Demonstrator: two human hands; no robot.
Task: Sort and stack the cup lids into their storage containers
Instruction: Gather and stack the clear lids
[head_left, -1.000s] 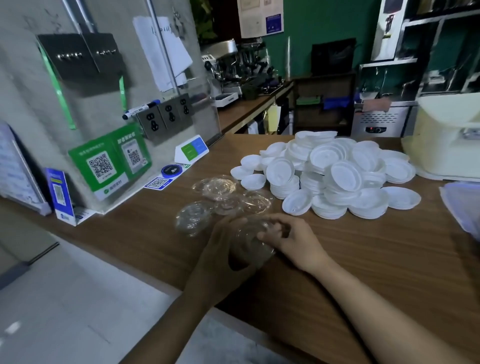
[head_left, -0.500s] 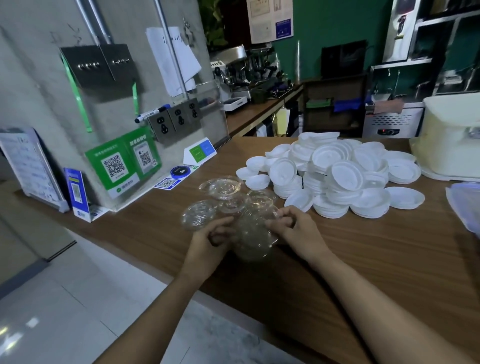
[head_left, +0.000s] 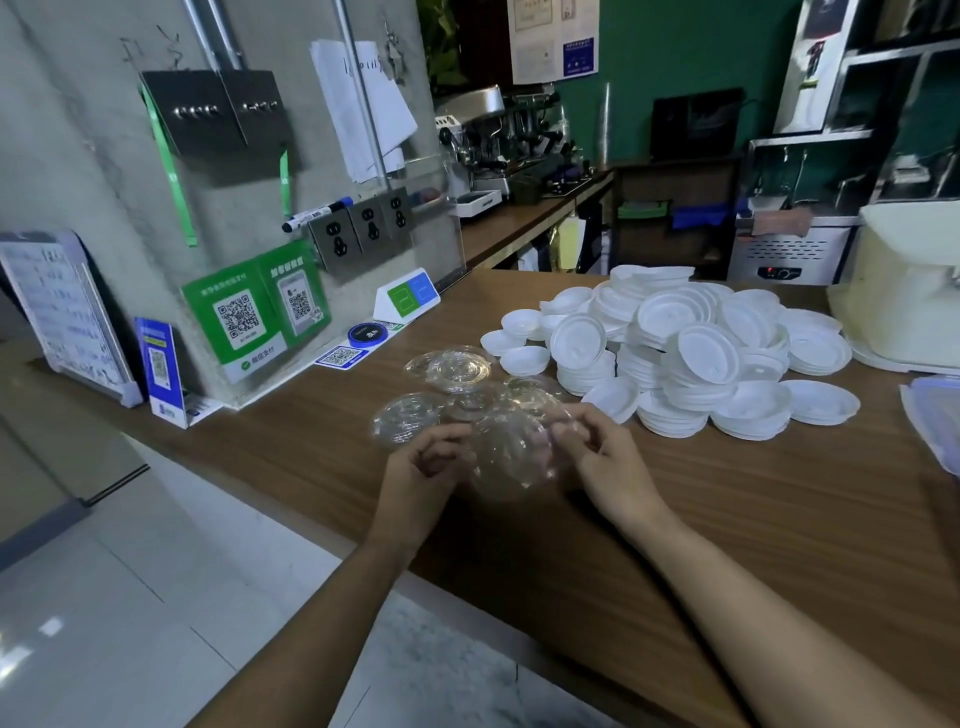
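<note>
One head-worn wide-angle view, forward and down, near the counter (head_left: 727, 519), far background apparently dim.

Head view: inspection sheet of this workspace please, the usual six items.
Surface: wooden counter, no spills seen.
Job's things: white lids heaped at right; loose clear lids beside them; clear lid stack held up, blurred.
Clutter: QR signs against the wall; marker pen above them.
Grippers: left hand and right hand grip the clear lid stack from either side.
Cables: nothing seen.
Surroundings: wall sockets, espresso machine behind, cream bin at the right edge.
</note>
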